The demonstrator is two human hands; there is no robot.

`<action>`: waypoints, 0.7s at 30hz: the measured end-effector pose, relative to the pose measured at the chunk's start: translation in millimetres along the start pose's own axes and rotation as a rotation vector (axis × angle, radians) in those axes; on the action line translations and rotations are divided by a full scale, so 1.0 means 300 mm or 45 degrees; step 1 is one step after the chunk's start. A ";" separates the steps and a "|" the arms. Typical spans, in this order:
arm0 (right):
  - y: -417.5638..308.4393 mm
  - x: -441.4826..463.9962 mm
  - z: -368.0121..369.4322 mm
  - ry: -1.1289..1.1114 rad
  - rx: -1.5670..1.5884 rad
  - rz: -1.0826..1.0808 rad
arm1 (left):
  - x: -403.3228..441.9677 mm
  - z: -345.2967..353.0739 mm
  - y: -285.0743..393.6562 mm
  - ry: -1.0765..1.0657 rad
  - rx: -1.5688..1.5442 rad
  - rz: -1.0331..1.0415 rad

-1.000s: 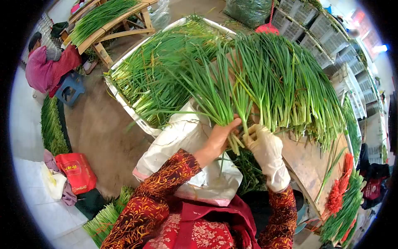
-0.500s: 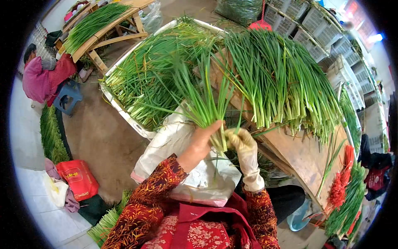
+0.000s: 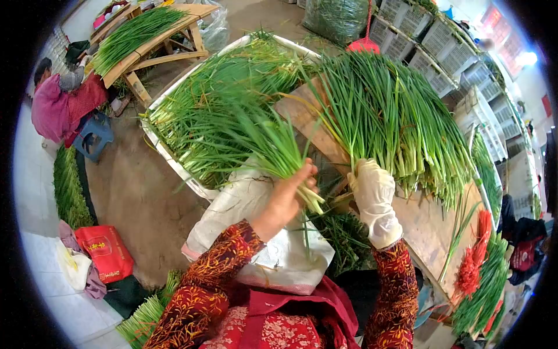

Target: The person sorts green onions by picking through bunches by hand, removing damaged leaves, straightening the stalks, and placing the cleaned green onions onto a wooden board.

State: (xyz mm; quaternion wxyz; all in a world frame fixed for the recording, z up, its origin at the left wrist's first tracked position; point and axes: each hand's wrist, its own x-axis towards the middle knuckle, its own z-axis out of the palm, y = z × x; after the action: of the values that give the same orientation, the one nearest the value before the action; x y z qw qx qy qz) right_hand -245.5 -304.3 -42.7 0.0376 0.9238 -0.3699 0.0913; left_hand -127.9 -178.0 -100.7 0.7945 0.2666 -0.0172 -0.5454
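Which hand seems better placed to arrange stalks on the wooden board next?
Probably the right hand: gloved, it is at the stalk pile on the wooden board, while the left hand holds a green bunch.

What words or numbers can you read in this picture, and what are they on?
There are none I can read clearly enough to quote.
Red bag, on the left: yellow marks that look like writing, too small and blurred to read.
Dark red thing, far right: too small and blurred to tell if it has letters.
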 end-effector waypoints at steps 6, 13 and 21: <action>-0.058 -0.131 -0.066 -0.182 0.793 0.014 | 0.033 0.054 -0.047 0.137 0.073 -0.083; -0.062 -0.150 -0.055 -0.233 1.190 0.176 | -0.005 0.016 -0.050 0.126 0.204 -0.133; 0.013 -0.081 -0.062 0.251 0.292 0.061 | 0.004 -0.018 0.046 -0.007 -0.026 0.379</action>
State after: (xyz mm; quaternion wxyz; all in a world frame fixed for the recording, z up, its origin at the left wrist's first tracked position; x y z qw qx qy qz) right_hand -268.1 -288.0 -29.3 -0.0342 0.8994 -0.3736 0.2243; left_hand -113.9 -173.2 -99.6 0.8691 0.2516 -0.0533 -0.4225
